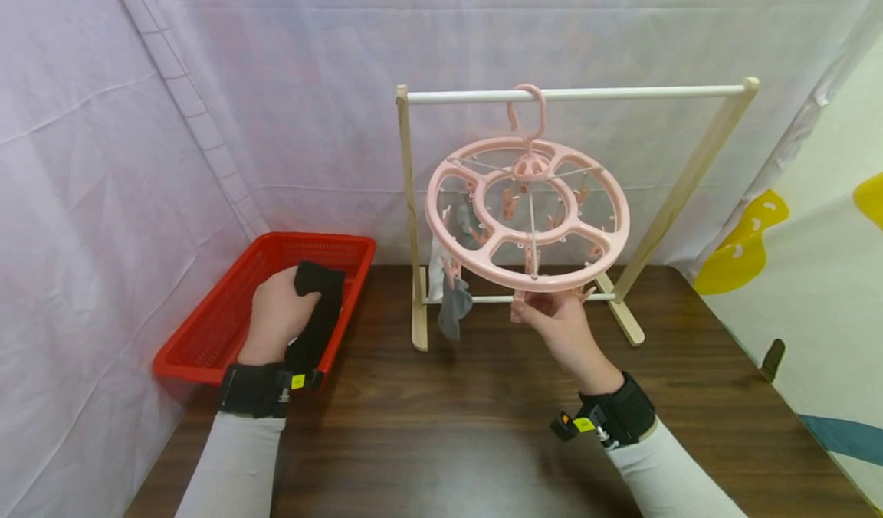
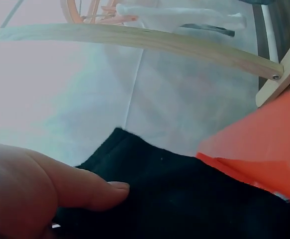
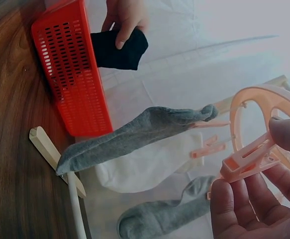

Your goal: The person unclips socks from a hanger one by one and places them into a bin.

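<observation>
My left hand (image 1: 278, 313) pinches a black sock (image 1: 319, 303) between thumb and fingers, over the red basket (image 1: 372, 254). In the left wrist view the thumb lies flat on the black cloth, and its upper end stands above the basket's rim. My right hand (image 1: 562, 330) grips a pink clothespin (image 3: 249, 158) at the front underside of the round pink drying hanger (image 1: 586, 277). Nothing is between that clothespin's jaws. On the hanger's left side hang a grey sock (image 3: 135, 137), a white sock (image 3: 147, 164) and another grey sock (image 3: 164, 216).
The hanger's hook (image 1: 541, 108) sits over the white top bar (image 1: 641, 92) of a wooden stand (image 1: 679, 192). Several other pink clips (image 1: 509, 204) dangle from the rings. Everything stands on a dark wooden table (image 1: 428, 418), with white curtain cloth (image 1: 310, 119) behind.
</observation>
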Demonstrator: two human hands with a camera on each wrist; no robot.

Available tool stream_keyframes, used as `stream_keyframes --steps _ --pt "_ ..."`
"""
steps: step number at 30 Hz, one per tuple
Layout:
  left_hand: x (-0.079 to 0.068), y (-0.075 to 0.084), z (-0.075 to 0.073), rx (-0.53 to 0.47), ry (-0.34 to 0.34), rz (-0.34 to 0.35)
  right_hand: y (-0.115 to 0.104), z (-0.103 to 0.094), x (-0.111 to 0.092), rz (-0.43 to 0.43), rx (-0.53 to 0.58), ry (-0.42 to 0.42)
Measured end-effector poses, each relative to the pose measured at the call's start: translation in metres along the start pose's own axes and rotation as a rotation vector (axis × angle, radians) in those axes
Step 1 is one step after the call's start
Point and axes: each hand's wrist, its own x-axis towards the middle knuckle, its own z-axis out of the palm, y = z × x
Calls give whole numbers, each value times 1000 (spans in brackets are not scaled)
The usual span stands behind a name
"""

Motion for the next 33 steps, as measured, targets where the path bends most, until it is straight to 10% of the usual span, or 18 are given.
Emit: stream_keyframes --steps 18,33 --pt "-1 2 -8 -132 40 -173 -1 1 0 -18 -11 -20" --pt "-6 18 -1 -137 -42 -92 -3 1 -1 7 -7 -8"
